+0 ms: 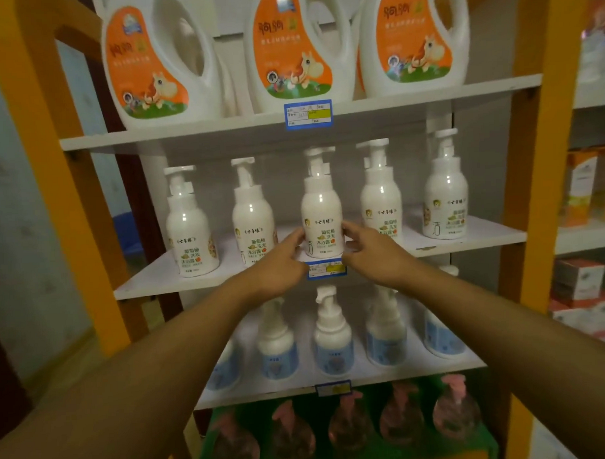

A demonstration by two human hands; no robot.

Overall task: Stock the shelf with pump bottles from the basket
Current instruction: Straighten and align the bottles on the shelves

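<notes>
Left hand (278,261) and right hand (374,251) cup the base of the middle pump bottle (321,211) from nine and three o'clock, fingers lightly curled against it. It stands on the middle shelf (152,282), mid-row. Seemingly the placing step; next, let go and fetch another from the basket, unseen here.

White pump bottle (322,215), orange-labelled jugs (293,47)

pump bottle (322,215): glossy white plastic | shelf (466,239): matt white, perhaps laminate

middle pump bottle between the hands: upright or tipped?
Upright. The middle pump bottle stands on the shelf, pump on top, left hand and right hand at its sides.
</notes>
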